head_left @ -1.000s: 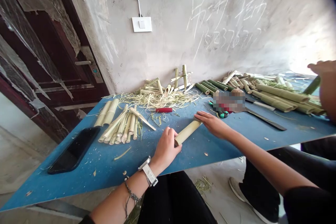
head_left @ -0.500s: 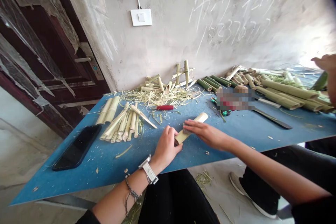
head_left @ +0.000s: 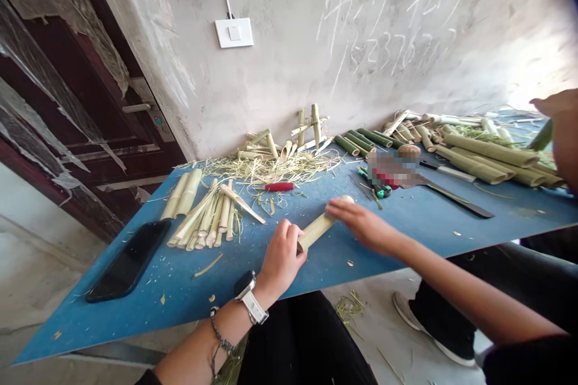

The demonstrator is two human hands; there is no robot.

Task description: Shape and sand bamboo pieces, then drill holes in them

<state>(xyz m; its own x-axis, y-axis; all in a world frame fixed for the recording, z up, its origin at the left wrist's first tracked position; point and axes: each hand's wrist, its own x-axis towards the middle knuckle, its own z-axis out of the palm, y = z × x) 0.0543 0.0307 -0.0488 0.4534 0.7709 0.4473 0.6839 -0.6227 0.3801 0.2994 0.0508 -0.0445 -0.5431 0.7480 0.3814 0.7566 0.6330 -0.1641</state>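
Observation:
A pale bamboo tube (head_left: 316, 231) lies slanted near the front of the blue table, its open end toward me. My left hand (head_left: 280, 257) is closed around this near end. Across the far end rests my right hand (head_left: 363, 225), fingers held together and pressed over the tube; what may be under them is hidden. A red handle-like piece (head_left: 279, 186) lies beyond the tube. To the left is a pile of thin bamboo pieces (head_left: 210, 219), beside two thicker pale tubes (head_left: 183, 194).
A black phone (head_left: 129, 260) lies on the blue table (head_left: 153, 313) at left. Bamboo shavings (head_left: 266, 169) heap by the wall. At right are a long dark blade (head_left: 465, 203), a knife (head_left: 451, 171) and thick bamboo lengths (head_left: 487, 159). Another person's hand (head_left: 562, 132) shows at the right edge.
My right hand has slid along the tube, from its middle to its far end. My left hand keeps its hold on the near end. The view has shifted slightly.

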